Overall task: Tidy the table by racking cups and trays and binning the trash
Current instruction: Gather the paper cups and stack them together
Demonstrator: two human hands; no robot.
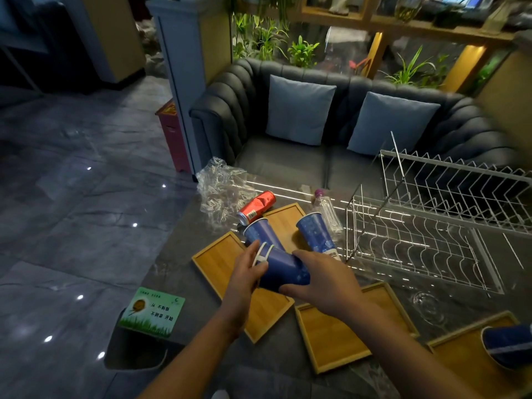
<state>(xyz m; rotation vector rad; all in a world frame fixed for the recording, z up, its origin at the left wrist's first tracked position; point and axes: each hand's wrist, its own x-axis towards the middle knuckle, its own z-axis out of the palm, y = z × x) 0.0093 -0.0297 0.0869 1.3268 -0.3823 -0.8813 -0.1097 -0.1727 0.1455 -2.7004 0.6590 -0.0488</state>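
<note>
Held cup: my left hand (247, 272) and my right hand (322, 280) both grip one blue cup (283, 270) above the tabletop (178, 254) near its left edge; it is tipped on its side, long axis across me, mouth toward the left edge.
Left hand: fingers curled at the cup's rim.
Right hand: wrapped over the cup's base end.
Other cups: a second cup (259, 230) and a third cup (315, 231) lie just beyond, rims pointing to the far edge.
Trays: wooden tray (221, 260) under my hands.
Rack: wire rack (426, 246) by the right edge.
Trash: red can (257, 207) lying near the far-left corner.
</note>
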